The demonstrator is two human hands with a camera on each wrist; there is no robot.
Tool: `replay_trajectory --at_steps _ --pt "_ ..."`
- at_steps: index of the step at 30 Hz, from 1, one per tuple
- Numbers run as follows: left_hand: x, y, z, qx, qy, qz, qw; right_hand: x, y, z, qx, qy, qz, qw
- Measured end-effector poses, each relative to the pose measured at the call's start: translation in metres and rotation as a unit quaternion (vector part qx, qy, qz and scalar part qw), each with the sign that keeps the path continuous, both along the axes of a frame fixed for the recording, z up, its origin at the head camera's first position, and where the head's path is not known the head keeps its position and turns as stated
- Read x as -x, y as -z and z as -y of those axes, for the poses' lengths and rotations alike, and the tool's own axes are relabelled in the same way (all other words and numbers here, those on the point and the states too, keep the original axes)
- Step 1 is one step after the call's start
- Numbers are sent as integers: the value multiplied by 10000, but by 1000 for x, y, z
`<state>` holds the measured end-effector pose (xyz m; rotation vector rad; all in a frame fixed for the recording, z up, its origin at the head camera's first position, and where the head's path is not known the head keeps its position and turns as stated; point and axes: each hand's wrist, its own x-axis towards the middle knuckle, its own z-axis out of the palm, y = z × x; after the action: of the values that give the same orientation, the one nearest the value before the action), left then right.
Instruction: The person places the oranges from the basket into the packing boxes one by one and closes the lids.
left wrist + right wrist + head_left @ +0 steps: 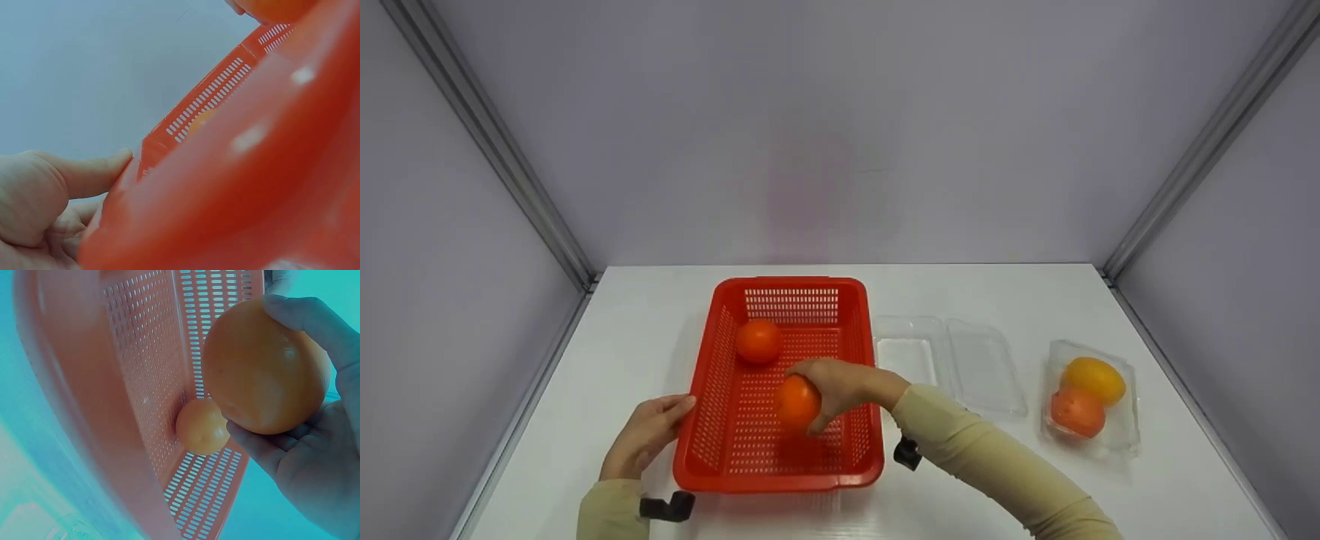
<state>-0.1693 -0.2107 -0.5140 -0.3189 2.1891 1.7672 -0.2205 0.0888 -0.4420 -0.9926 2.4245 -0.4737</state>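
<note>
A red plastic basket (780, 486) with slotted walls and floor lies on the white table. My left hand (649, 433) pinches its left rim, thumb over the edge and fingers under it, as the left wrist view shows. Over the basket's interior my right hand (834, 386) grips an orange (799, 403), its thumb and fingers curled round the fruit (264, 365). A second orange (759, 341) sits on the basket floor by the left wall, toward the far end. In the right wrist view that second orange (203, 426) shows beyond the held one.
To the basket's right lies an open clear plastic clamshell box (986, 367), its near half partly behind the right forearm. Farther right, another clear container (1125, 431) holds a yellow-orange fruit (1095, 380) and a reddish-orange fruit (1078, 412). Grey-white walls enclose the table.
</note>
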Motion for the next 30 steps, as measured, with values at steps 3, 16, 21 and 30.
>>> replay_trajectory --at_steps 3,16,21,30 --pt "0 1 0 -47 23 -40 10000 0 -1 -2 50 5 4 10000" --pt "-1 -1 0 -15 -17 -32 10000 1 -10 -16 501 -17 -128 9987" --pt "-1 -2 0 0 -53 18 10000 4 -16 -24 722 40 -171 9972" --pt "-1 -2 -1 4 -31 8 10000 9 -22 -39 856 94 -303 9958"
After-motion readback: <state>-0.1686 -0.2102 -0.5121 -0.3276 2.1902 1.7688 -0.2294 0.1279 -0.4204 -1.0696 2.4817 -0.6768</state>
